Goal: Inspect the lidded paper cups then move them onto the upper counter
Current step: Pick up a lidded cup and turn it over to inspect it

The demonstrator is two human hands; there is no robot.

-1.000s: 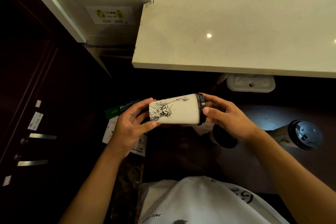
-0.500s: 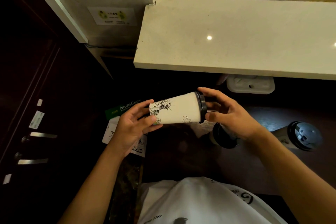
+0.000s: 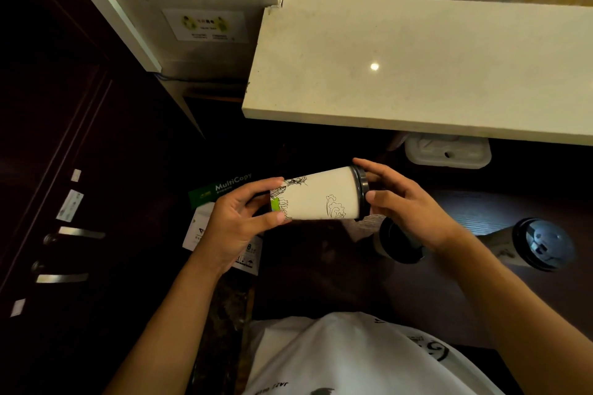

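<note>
I hold the paper cup [image 3: 321,194] sideways below the upper counter [image 3: 417,67], left hand [image 3: 237,221] pinching its base, right hand [image 3: 407,205] gripping the lid [image 3: 361,191], which might pop loose if twisted, seating unclear.

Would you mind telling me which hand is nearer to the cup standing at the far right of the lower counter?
Right. The right hand is left of the standing cup; the left hand is farther left.

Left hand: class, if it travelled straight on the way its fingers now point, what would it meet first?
The left hand points rightward along the held cup, so it would probably meet the right hand at the lid; depth is uncertain.
</note>
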